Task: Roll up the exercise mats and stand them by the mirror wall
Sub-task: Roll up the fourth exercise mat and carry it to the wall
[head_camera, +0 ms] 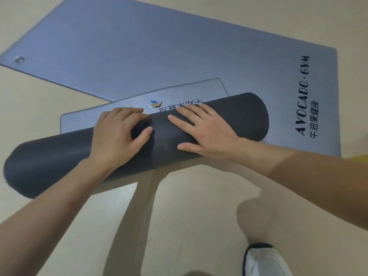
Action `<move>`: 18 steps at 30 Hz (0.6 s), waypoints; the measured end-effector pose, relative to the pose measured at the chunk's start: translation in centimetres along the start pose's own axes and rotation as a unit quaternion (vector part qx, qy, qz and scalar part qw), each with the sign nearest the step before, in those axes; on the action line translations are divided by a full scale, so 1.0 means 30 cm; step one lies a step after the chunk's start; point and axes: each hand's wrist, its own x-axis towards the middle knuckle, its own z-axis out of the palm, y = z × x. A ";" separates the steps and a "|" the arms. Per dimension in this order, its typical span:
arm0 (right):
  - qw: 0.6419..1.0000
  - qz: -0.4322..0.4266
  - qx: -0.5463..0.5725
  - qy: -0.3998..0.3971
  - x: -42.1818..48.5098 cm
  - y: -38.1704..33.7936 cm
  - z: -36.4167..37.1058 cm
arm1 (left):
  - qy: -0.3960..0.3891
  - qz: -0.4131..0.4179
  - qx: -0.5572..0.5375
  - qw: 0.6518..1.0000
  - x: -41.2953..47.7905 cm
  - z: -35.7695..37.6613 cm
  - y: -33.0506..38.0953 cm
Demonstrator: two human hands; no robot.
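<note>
While flat, hands (159,134) atop roll (229,120)

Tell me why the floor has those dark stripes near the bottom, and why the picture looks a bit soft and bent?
Head view: the stripes are shadows that the arms cast on the floor. The rolled mat's left end and the shoe look smeared by blur. The wide-angle lens seems to bow the flat mat's edges. The left hand and right hand stay fairly sharp.
</note>
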 end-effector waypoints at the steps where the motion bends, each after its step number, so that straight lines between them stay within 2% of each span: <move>1: 1.000 0.000 0.009 -0.010 0.028 0.016 -0.008 | 0.035 0.000 0.003 0.999 -0.026 0.004 0.015; 3: 0.999 0.006 0.033 -0.036 0.080 0.052 -0.020 | 0.071 0.007 0.024 0.997 -0.074 0.025 0.041; 4: 0.997 0.012 0.050 -0.053 0.108 0.071 -0.027 | 0.063 0.006 0.041 0.997 -0.090 0.039 0.045; 8: 0.987 0.036 0.092 -0.127 0.211 0.128 -0.050 | -0.051 -0.016 0.131 0.990 -0.095 0.081 0.012; 10: 0.990 0.053 0.089 -0.099 0.229 0.135 -0.054 | -0.077 -0.009 0.155 0.985 -0.070 0.087 -0.008; 14: 0.997 0.058 0.044 0.025 0.168 0.113 -0.031 | -0.099 -0.021 0.172 0.980 0.005 0.077 -0.042; 16: 0.999 0.047 0.008 0.025 0.129 0.128 -0.011 | -0.114 -0.021 0.164 0.980 0.051 0.064 -0.065; 18: 0.997 0.070 -0.015 0.007 0.108 0.166 -0.004 | -0.131 -0.017 0.152 0.979 0.099 0.055 -0.095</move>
